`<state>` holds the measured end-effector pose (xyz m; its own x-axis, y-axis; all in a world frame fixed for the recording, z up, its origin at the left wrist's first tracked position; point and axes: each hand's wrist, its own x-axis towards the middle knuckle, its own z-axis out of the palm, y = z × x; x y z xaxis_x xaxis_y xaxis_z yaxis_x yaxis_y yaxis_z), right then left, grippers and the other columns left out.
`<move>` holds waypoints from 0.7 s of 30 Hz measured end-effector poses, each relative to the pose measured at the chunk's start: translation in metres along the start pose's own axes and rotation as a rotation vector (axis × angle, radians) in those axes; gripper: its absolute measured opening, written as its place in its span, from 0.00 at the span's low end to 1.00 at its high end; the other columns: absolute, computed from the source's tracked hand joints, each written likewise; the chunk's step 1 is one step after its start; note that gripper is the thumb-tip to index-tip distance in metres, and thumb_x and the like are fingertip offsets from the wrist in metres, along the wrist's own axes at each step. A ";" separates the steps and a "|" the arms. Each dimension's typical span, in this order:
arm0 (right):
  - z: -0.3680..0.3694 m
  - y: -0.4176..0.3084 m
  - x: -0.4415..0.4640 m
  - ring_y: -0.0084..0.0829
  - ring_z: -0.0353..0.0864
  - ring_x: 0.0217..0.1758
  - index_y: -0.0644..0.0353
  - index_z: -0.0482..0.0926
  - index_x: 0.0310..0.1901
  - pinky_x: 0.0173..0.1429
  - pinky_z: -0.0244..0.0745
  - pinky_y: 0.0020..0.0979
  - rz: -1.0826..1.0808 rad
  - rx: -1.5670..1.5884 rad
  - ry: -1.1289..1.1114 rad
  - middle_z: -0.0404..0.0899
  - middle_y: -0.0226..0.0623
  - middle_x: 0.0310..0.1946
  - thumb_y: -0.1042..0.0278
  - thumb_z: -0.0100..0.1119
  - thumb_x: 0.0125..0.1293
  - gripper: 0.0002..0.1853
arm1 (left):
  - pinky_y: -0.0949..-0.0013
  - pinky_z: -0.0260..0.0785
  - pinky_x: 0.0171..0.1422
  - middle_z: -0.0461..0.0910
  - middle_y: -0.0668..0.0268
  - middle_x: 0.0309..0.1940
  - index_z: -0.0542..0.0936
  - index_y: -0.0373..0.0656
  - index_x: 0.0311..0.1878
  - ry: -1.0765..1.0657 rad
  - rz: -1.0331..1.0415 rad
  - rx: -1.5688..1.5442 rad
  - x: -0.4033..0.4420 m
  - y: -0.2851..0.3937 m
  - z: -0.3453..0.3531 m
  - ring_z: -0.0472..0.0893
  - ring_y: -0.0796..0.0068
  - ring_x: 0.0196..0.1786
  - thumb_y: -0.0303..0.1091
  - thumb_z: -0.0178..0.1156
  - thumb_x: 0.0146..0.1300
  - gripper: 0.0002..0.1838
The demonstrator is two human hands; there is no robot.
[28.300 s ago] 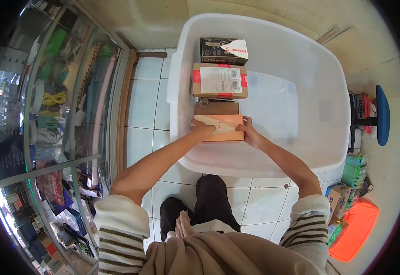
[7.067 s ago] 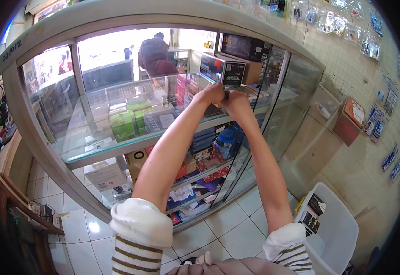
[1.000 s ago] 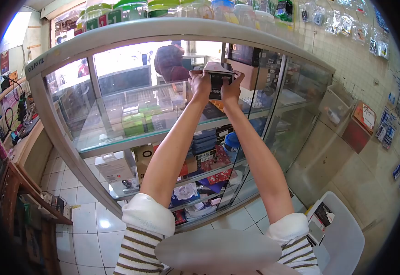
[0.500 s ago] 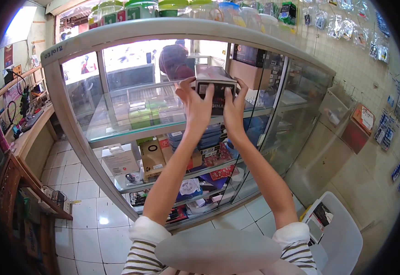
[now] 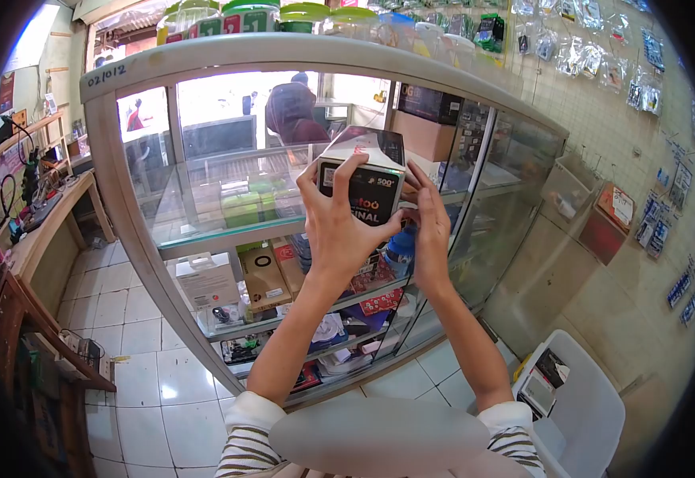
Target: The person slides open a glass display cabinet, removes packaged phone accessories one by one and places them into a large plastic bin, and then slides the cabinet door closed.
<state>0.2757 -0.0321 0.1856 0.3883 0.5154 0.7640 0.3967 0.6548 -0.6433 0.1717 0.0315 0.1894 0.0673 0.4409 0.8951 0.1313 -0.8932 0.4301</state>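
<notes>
A black box (image 5: 361, 191) with a pale top and "ORIGINAL" lettering is held up in front of the glass cabinet's upper shelf. My left hand (image 5: 338, 221) grips its left and front side, with fingers spread over the front face and the thumb near the lower right corner. Against the box's right side rests my right hand (image 5: 432, 227), its fingers pointing up. The box is tilted, and its printed front faces me. Behind it, green boxes (image 5: 249, 204) lie on the glass shelf.
The glass cabinet (image 5: 128, 191) stands ahead, with boxes on its lower shelves. A white tub (image 5: 594, 398) holding boxes is at the lower right. A wooden workbench (image 5: 33, 239) stands left. Beyond the glass is a person (image 5: 291, 111). Packets (image 5: 594, 60) hang on the wall.
The black box has come out of the cabinet toward me and turned, showing more of its front. My left hand has shifted across the front face, and my right hand has moved along its right side.
</notes>
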 end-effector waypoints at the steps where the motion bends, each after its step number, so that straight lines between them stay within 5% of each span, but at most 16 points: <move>1: -0.004 0.000 -0.001 0.28 0.65 0.57 0.54 0.66 0.60 0.60 0.58 0.29 -0.003 -0.002 -0.003 0.62 0.37 0.58 0.53 0.34 0.71 0.22 | 0.53 0.63 0.56 0.55 0.52 0.50 0.61 0.57 0.59 0.004 0.001 -0.002 -0.002 -0.001 -0.002 0.60 0.50 0.58 0.39 0.73 0.31 0.46; 4: -0.022 0.003 0.004 0.31 0.56 0.64 0.45 0.53 0.67 0.62 0.53 0.47 0.231 0.076 0.090 0.57 0.36 0.62 0.41 0.41 0.65 0.32 | 0.57 0.61 0.57 0.57 0.55 0.47 0.62 0.53 0.56 0.007 0.056 -0.164 -0.008 0.001 -0.011 0.62 0.54 0.55 0.38 0.72 0.29 0.45; 7: -0.046 -0.005 -0.001 0.34 0.51 0.66 0.42 0.47 0.68 0.62 0.50 0.52 0.247 0.173 0.135 0.50 0.37 0.65 0.38 0.42 0.63 0.36 | 0.55 0.66 0.51 0.55 0.53 0.50 0.63 0.58 0.56 -0.051 0.212 -0.195 -0.018 0.011 -0.020 0.64 0.49 0.54 0.40 0.73 0.28 0.45; 11: -0.115 -0.020 -0.023 0.42 0.46 0.68 0.42 0.44 0.68 0.62 0.49 0.56 0.275 0.192 0.079 0.42 0.42 0.68 0.31 0.43 0.58 0.41 | 0.59 0.59 0.58 0.55 0.54 0.49 0.62 0.52 0.55 -0.097 0.235 -0.400 -0.046 0.029 -0.007 0.61 0.54 0.55 0.39 0.73 0.23 0.47; 12: -0.127 -0.035 -0.034 0.37 0.53 0.66 0.48 0.51 0.66 0.63 0.52 0.49 0.329 0.180 0.118 0.51 0.41 0.65 0.32 0.42 0.60 0.39 | 0.61 0.55 0.61 0.56 0.57 0.51 0.59 0.47 0.56 -0.120 0.289 -0.300 -0.057 0.030 -0.002 0.60 0.59 0.57 0.47 0.70 0.26 0.48; 13: -0.144 -0.043 -0.044 0.37 0.53 0.66 0.48 0.51 0.66 0.63 0.52 0.49 0.334 0.172 0.156 0.51 0.41 0.65 0.32 0.42 0.60 0.39 | 0.58 0.55 0.60 0.57 0.54 0.48 0.62 0.47 0.53 -0.126 0.179 -0.603 -0.070 0.034 0.015 0.60 0.56 0.55 0.43 0.73 0.21 0.48; 16: -0.199 -0.062 -0.079 0.24 0.70 0.52 0.59 0.65 0.57 0.59 0.60 0.29 0.438 0.202 0.190 0.72 0.33 0.50 0.36 0.40 0.63 0.33 | 0.53 0.54 0.58 0.55 0.51 0.48 0.59 0.49 0.51 -0.211 0.276 -0.741 -0.106 0.056 0.055 0.60 0.53 0.54 0.50 0.72 0.25 0.47; 21: -0.291 -0.099 -0.155 0.24 0.71 0.48 0.59 0.64 0.58 0.53 0.64 0.28 0.489 -0.004 0.497 0.73 0.32 0.44 0.38 0.41 0.63 0.33 | 0.52 0.54 0.59 0.54 0.49 0.50 0.55 0.49 0.55 -0.355 0.304 -1.061 -0.178 0.098 0.161 0.58 0.49 0.58 0.54 0.71 0.27 0.50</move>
<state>0.4187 -0.3373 0.1165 0.8574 0.4357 0.2740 0.0821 0.4099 -0.9085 0.3322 -0.1204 0.0530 0.2494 0.0448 0.9674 -0.8221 -0.5182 0.2360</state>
